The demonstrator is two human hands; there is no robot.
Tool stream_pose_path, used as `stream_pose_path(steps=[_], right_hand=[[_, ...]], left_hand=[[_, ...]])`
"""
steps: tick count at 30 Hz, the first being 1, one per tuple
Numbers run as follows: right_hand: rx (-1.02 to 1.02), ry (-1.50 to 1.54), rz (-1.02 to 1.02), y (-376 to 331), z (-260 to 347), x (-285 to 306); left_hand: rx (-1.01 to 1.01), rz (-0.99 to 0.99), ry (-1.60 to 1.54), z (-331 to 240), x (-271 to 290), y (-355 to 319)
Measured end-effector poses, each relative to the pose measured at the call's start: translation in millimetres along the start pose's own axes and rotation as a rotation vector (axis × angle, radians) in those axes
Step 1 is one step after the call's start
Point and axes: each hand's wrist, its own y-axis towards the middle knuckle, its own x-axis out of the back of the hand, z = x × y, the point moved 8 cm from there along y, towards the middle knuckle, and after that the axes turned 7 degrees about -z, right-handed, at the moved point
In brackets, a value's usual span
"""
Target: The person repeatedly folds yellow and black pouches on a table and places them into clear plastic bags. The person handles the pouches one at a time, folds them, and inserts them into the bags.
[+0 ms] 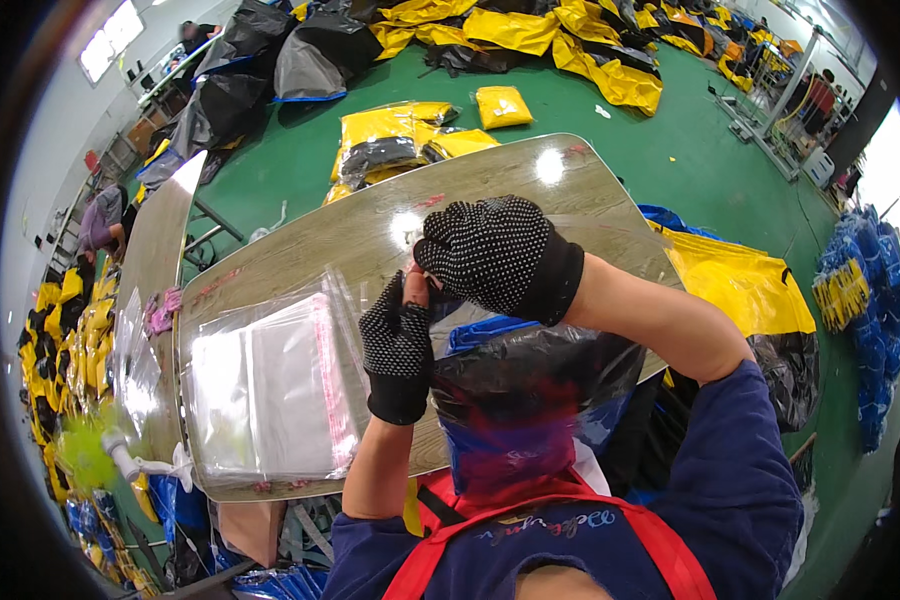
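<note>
A clear plastic bag with folded black and blue fabric [530,375] inside leans between my body and the table edge. My left hand [398,345], in a black glove with white dots and a bare thumb tip, is closed at the bag's upper left corner. Gloved the same way, my right hand [492,258] is bent over that corner, fingers curled and meeting the left thumb. The fingertips hide exactly which bit of film they pinch. Left of my left hand lies a stack of flat clear bags [265,385] with a pink-red strip along one side.
The wood-grain table [300,245] has rounded corners. Yellow packed bundles [380,140] lie on the green floor beyond it. Yellow and black fabric [740,285] sits at the right edge. A small white fan [120,455] with blurred green blades is at the left. Another person [105,220] works far left.
</note>
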Motion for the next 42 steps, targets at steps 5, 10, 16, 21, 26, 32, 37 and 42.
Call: stream_pose_path(steps=[5, 10, 16, 21, 26, 32, 37, 42], right_hand=[[-0.286, -0.235, 0.109, 26.4, -66.3, 14.4], [-0.338, 0.706, -0.193, 4.7, -89.3, 96.6], [0.001, 0.069, -0.016, -13.2, 27.0, 44.4], [0.055, 0.129, 0.092, -3.0, 30.7, 39.2], [-0.351, -0.168, 0.194, -0.3, -44.9, 33.4], [-0.737, 0.234, -0.574, -179.8, -245.6, 224.7], [-1.075, 0.74, -0.126, -181.9, -94.1, 63.3], [-1.082, 0.953, -0.159, -194.2, -83.4, 70.4]], left_hand=[[-0.022, 0.103, -0.34, -32.0, 1.8, -19.9], [0.018, 0.031, -0.393, -22.3, 6.4, -28.5], [-0.125, 0.01, -0.148, -35.1, -2.9, -41.0], [-0.313, -0.091, 0.137, -34.4, 4.2, -46.3], [-0.081, 0.081, -0.18, -43.5, 3.9, -49.5], [0.013, 0.042, -0.449, -15.0, 16.1, -35.1], [0.021, 0.104, -0.347, -21.1, 23.2, -24.4], [0.082, 0.314, 0.125, -46.2, 43.6, -12.3]])
